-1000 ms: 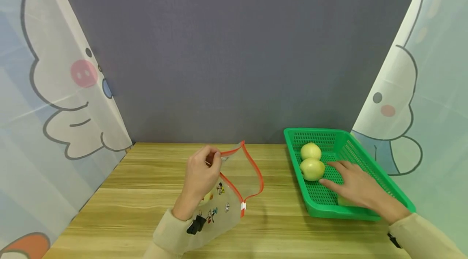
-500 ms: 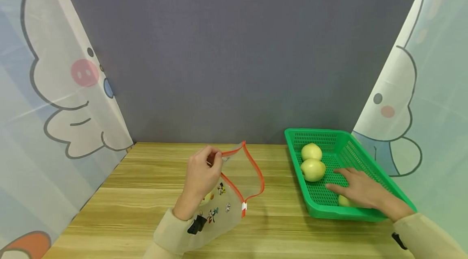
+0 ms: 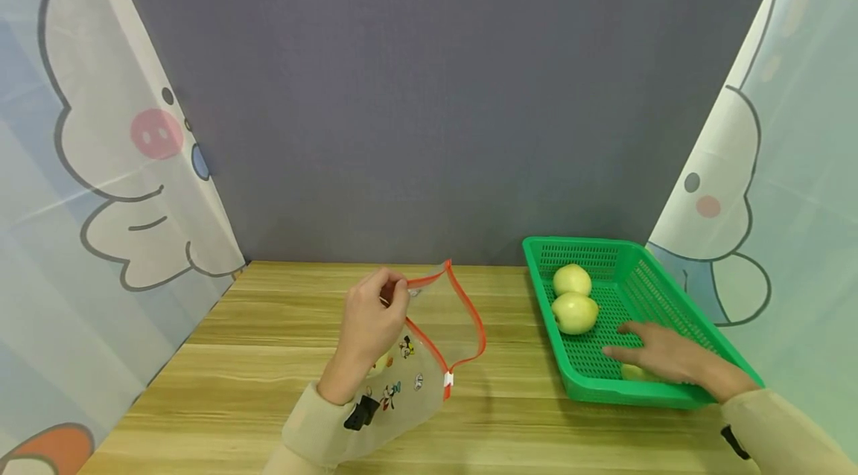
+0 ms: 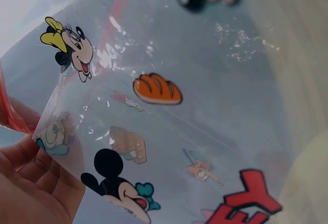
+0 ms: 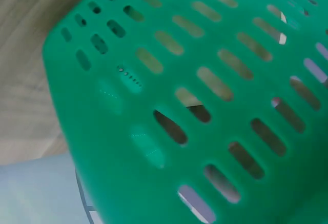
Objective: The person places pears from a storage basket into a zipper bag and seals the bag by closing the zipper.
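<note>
My left hand [image 3: 372,315] pinches the rim of a clear zip bag [image 3: 418,386] whose mouth gapes, edged by a red zip strip with a white slider. Cartoon prints cover the bag; a pale yellow round shape [image 4: 310,183] shows inside it in the left wrist view. There my left hand [image 4: 43,178] holds the edge at the left. Over the near right part of a green basket [image 3: 583,388], my right hand [image 3: 663,352] spreads its thumb and fingers above a yellow-green fruit [image 3: 637,372], partly hidden below it. The right wrist view shows only the slotted basket wall [image 5: 205,131], no hand.
Two more yellow-green fruits, a far one [image 3: 572,280] and a nearer one [image 3: 575,313], lie against the basket's left side. The wooden table [image 3: 268,356] ends at a dark grey panel [image 3: 429,103]. Cartoon-printed curtains [image 3: 147,185] flank both sides.
My right hand has shifted slightly right and lower inside the basket, away from the two fruits at the left. My left hand and the bag have stayed almost still.
</note>
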The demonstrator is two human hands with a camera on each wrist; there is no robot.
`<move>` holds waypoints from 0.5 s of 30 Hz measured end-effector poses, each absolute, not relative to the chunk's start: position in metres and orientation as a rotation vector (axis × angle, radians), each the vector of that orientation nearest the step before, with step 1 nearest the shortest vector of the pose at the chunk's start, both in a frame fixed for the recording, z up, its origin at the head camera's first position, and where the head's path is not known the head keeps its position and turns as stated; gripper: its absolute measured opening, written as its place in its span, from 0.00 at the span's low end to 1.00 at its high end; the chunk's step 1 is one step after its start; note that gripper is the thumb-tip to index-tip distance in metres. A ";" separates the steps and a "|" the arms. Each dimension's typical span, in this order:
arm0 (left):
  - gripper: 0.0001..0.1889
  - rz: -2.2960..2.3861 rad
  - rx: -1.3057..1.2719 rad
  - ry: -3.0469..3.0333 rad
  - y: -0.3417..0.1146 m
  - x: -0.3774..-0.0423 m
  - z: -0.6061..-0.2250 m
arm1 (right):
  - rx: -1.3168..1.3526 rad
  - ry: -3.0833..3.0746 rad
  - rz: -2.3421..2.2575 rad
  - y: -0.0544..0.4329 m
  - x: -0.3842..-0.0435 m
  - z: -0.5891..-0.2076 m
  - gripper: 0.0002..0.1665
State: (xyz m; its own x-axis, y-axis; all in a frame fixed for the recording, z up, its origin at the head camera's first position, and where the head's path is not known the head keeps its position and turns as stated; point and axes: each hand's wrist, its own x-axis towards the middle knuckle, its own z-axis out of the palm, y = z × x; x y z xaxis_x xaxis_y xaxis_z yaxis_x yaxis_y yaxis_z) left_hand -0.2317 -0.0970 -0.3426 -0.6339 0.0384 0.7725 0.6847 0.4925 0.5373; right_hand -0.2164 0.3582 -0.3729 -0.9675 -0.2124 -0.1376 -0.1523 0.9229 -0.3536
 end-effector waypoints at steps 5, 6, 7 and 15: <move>0.06 -1.154 -0.590 -2.022 -0.097 -0.231 -0.342 | -0.272 2.839 -0.546 0.359 -0.216 -0.374 0.44; 0.06 -1.153 -0.590 -2.021 -0.097 -0.231 -0.342 | -0.274 2.830 -0.546 0.359 -0.216 -0.374 0.43; 0.06 -1.151 -0.590 -2.021 -0.097 -0.231 -0.342 | -0.276 2.823 -0.544 0.360 -0.216 -0.374 0.42; 0.06 -1.154 -0.596 -2.015 -0.096 -0.232 -0.342 | -0.285 2.769 -0.554 0.363 -0.219 -0.377 0.34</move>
State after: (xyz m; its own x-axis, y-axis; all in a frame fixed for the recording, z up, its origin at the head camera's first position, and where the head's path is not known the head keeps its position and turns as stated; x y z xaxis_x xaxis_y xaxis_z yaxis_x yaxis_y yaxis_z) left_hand -0.2319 -0.0964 -0.3420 -0.6287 0.0365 0.7768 0.6884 0.4908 0.5341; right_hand -0.2191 0.3634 -0.3767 -0.9345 -0.2499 -0.2536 -0.1330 0.9058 -0.4022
